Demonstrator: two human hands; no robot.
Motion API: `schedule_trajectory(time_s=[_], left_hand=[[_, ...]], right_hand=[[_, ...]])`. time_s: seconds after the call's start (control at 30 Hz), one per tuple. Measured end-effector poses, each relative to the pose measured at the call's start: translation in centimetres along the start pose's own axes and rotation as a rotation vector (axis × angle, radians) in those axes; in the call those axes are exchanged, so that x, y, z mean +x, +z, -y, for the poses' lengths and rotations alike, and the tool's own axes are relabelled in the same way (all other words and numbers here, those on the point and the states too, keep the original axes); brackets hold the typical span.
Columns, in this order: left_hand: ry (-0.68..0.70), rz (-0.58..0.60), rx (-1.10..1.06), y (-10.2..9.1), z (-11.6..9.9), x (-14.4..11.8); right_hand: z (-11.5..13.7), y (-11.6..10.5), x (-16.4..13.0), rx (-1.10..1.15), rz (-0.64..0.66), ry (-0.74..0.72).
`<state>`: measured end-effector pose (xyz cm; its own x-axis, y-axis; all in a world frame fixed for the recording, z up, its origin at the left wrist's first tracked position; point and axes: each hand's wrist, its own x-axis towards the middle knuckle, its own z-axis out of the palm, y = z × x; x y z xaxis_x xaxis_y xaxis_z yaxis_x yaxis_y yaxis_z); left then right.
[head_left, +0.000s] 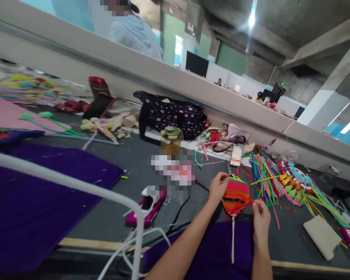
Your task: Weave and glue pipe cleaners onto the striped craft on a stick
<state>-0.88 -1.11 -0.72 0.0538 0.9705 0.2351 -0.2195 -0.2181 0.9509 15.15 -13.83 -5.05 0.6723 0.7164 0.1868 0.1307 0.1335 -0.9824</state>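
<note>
Between my hands is a small fan-shaped woven piece [236, 190] with pink, orange and red bands and a green and yellow top edge. A pale stick [233, 239] hangs down from its lower tip. My left hand [218, 187] is closed in a pinch at the upper left corner of the piece. My right hand [261, 216], lower on the other side, pinches the end of a red strand [246, 202] that runs across the orange part. The exact contact under the fingertips is partly hidden.
Bundled coloured pipe cleaners [265, 179] lie right of the work, near a beaded round piece [296, 177] and a beige pad [322, 237]. A jar [171, 140] and a dotted bag [172, 114] stand behind. A white tube [105, 182] crosses the left foreground. Someone in a light top [137, 35] is beyond the partition.
</note>
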Motion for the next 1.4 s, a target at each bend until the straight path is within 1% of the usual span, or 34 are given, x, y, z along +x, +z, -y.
schedule_trajectory(time_s=[0.03,0.1,0.2,0.27,0.33,0.37,0.43,0.5,0.57,0.63,0.7,0.73,0.77,0.8,0.87,0.93,1.0,1.07,1.17,1.23,1.3,1.37,1.4], left_hand=[[0.001,0.056,0.048,-0.4,0.6,-0.2],[0.001,0.171,0.129,-0.9,1.3,-0.5],[-0.010,0.299,0.201,-1.8,1.9,-0.7],[-0.027,0.346,0.232,-2.1,2.3,-0.9],[-0.054,0.426,0.272,-2.2,2.5,-1.4],[-0.063,0.460,0.254,-2.0,2.5,-1.7],[-0.060,0.513,0.173,-1.3,2.0,-2.3],[-0.041,0.541,0.066,-0.6,1.1,-2.9],[-0.034,0.501,0.005,-0.1,0.2,-3.3],[-0.063,0.434,-0.044,0.0,-0.5,-3.4],[-0.081,0.415,0.009,-0.2,-0.8,-3.4],[-0.086,0.398,0.033,-0.3,-0.8,-3.4],[-0.099,0.375,0.035,-0.4,-0.7,-3.4],[-0.124,0.342,0.016,-0.5,-0.7,-3.3],[-0.211,0.259,-0.068,-0.6,-0.5,-3.2],[-0.308,0.155,-0.160,-0.7,-0.3,-3.0],[-0.360,0.078,-0.233,-0.7,-0.3,-2.8],[-0.371,0.067,-0.286,-0.7,-0.4,-2.6],[-0.384,0.085,-0.325,-0.8,-0.5,-2.5],[-0.396,0.030,-0.363,-0.8,-0.5,-2.4],[-0.410,-0.063,-0.436,-1.0,-0.4,-2.1],[-0.421,-0.127,-0.510,-1.3,-0.4,-1.8],[-0.424,-0.136,-0.537,-1.4,-0.5,-1.7]], right_hand=[[0.4,-0.6,0.2,0.027,-0.058,0.000],[1.4,-1.1,1.0,0.163,-0.113,0.035],[2.5,-0.8,3.0,0.380,-0.097,0.130],[2.4,0.1,3.9,0.437,-0.080,0.188],[1.9,1.4,4.1,0.458,-0.055,0.241],[1.5,2.1,3.8,0.464,-0.033,0.269],[0.8,3.4,3.0,0.453,0.047,0.312],[0.5,4.3,2.1,0.393,0.137,0.303],[0.8,4.6,1.5,0.255,0.215,0.206],[1.3,4.5,1.1,0.062,0.258,0.020],[1.9,4.2,1.0,-0.116,0.268,-0.167],[2.1,4.0,1.0,-0.180,0.261,-0.233],[2.2,3.7,1.0,-0.219,0.244,-0.269],[2.2,3.6,1.0,-0.230,0.215,-0.268],[2.1,3.3,1.1,-0.176,0.131,-0.183],[1.8,3.2,1.3,-0.054,0.035,-0.063],[1.6,3.2,1.5,0.071,-0.018,0.014],[1.7,3.3,1.6,0.180,-0.026,0.047],[2.0,3.1,2.0,0.323,0.013,0.126],[2.2,2.5,2.4,0.415,-0.021,0.146],[2.2,1.7,3.0,0.500,-0.102,0.119],[2.1,1.2,3.4,0.530,-0.154,0.104],[2.1,1.1,3.4,0.516,-0.155,0.119]])
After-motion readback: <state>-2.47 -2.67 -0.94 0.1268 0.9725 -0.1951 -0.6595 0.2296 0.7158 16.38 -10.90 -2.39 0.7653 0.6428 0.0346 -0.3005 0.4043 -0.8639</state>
